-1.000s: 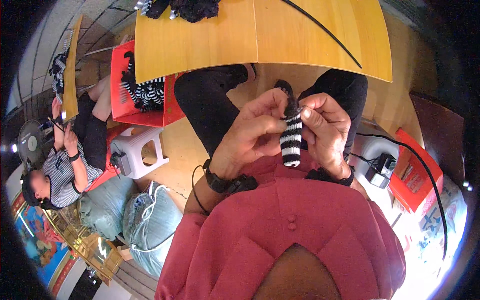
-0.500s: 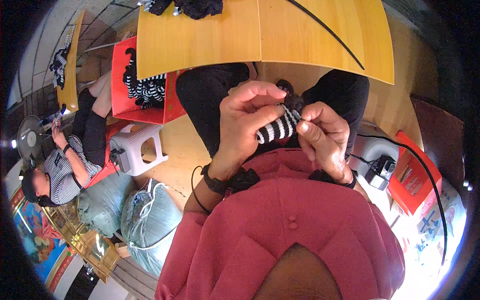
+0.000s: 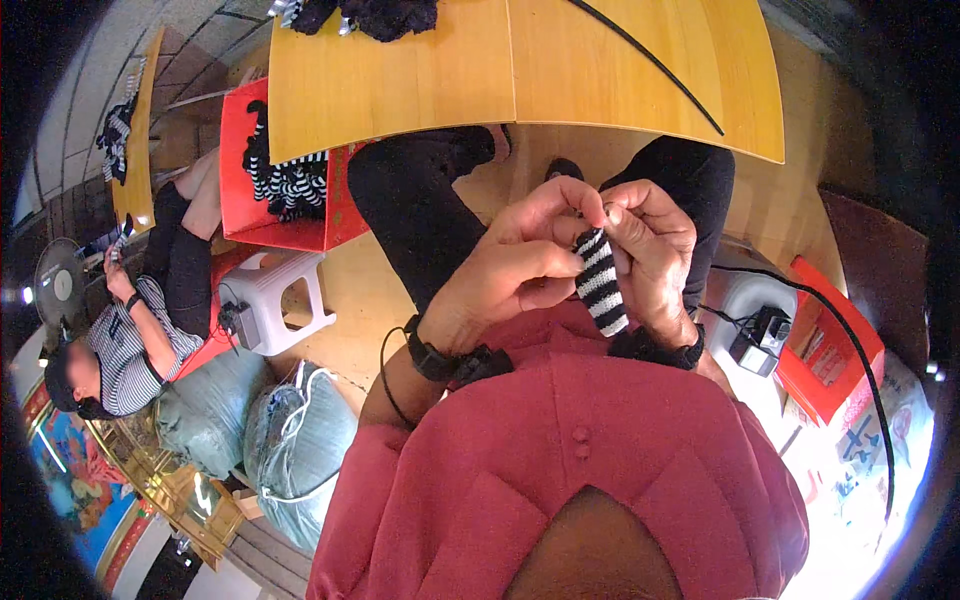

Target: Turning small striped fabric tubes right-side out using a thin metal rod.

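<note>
Above my lap hangs a small black-and-white striped knitted piece (image 3: 601,285), narrow and tube-like, with its lower end tilted to the right. My left hand (image 3: 510,255) is closed on its left side, thumb against the stripes and index finger bent over the upper end. At that same upper end, the thumb and index finger of my right hand (image 3: 655,245) are pinched together. The fingertips of both hands nearly meet there; whatever fine thread or edge lies between them is too small to make out.
A yellow wooden table (image 3: 400,90) stands ahead, with dark knitted items (image 3: 390,15) at its far edge. Left are a red box (image 3: 275,232) of striped knits, a pale stool (image 3: 290,300) and a seated person (image 3: 145,335). A red container (image 3: 830,350) is at right.
The knitted piece has swung from lying sideways to hanging downward, a little farther right. My left hand has shifted right, and the fingertips of both hands have come together at its top.
</note>
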{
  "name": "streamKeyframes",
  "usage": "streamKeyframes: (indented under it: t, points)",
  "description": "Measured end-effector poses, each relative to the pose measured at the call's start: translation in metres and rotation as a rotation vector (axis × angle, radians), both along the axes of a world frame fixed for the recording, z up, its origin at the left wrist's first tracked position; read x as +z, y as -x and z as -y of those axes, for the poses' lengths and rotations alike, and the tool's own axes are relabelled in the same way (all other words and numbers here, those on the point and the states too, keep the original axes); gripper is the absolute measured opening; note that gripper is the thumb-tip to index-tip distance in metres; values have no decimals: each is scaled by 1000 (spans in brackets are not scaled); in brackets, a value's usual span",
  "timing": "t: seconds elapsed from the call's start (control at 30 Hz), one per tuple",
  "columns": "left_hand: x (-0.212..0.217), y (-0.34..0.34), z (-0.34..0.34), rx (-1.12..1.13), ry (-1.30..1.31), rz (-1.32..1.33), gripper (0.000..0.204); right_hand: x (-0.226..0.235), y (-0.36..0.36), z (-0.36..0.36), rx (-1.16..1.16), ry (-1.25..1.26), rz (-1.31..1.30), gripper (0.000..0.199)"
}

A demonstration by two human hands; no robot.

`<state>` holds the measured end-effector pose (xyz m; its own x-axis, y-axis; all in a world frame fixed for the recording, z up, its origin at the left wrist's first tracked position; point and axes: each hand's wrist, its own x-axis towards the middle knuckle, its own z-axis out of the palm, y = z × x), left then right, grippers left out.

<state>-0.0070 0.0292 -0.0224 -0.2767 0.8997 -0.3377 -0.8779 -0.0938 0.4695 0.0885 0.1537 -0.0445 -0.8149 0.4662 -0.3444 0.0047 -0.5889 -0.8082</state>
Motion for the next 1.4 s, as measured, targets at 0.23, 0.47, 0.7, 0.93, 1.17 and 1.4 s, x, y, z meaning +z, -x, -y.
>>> streamKeyframes:
  t: [0.23,0.47,0.7,0.93,1.17,1.4]
  points:
    - [-8,9,5,297,144,-462,25,20,-2,-4,74,50,-72,10]
    - [-2,5,6,402,190,-508,25,23,-8,2,186,-12,-84,8]
    - [6,-8,-4,208,-19,-80,26,5,1,7,34,-287,-27,8]
    - [-7,4,2,102,-23,-61,22,-2,4,-2,39,-61,54,7]
    - [-27,20,16,211,68,-433,40,8,4,-3,102,-483,195,6]
    - [-18,17,6,328,-41,-100,45,13,5,1,102,-381,189,8]
